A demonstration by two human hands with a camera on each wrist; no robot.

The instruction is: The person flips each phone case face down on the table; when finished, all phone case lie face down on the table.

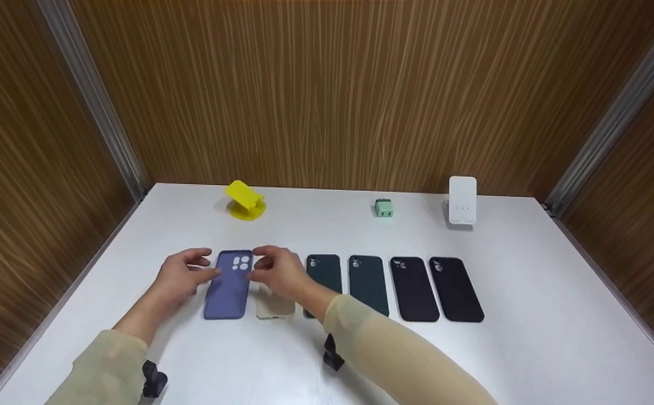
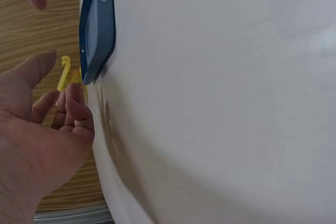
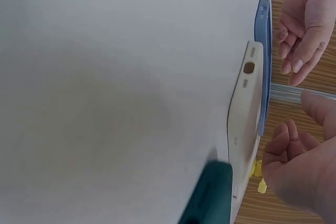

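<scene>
A purple-blue phone case (image 1: 227,295) lies flat at the left end of a row of phone cases, its camera cutouts toward the back. My left hand (image 1: 177,275) hovers by its left edge, thumb pointing inward and fingers loosely bent. Beside its upper right edge is my right hand (image 1: 283,273), above a cream phone case (image 1: 276,306) that it partly hides. Both wrist views show a gap between the hands and the blue case (image 2: 102,30); nothing sits in the left hand (image 2: 47,124) or the right hand (image 3: 304,156).
Rightward in the row lie two dark green cases (image 1: 324,273) (image 1: 368,281) and two black cases (image 1: 415,289) (image 1: 456,289). Along the back of the white table (image 1: 529,270) stand a yellow phone stand (image 1: 245,199), a mint charger plug (image 1: 384,208) and a white stand (image 1: 462,197). Wood-grain walls (image 1: 349,101) enclose it.
</scene>
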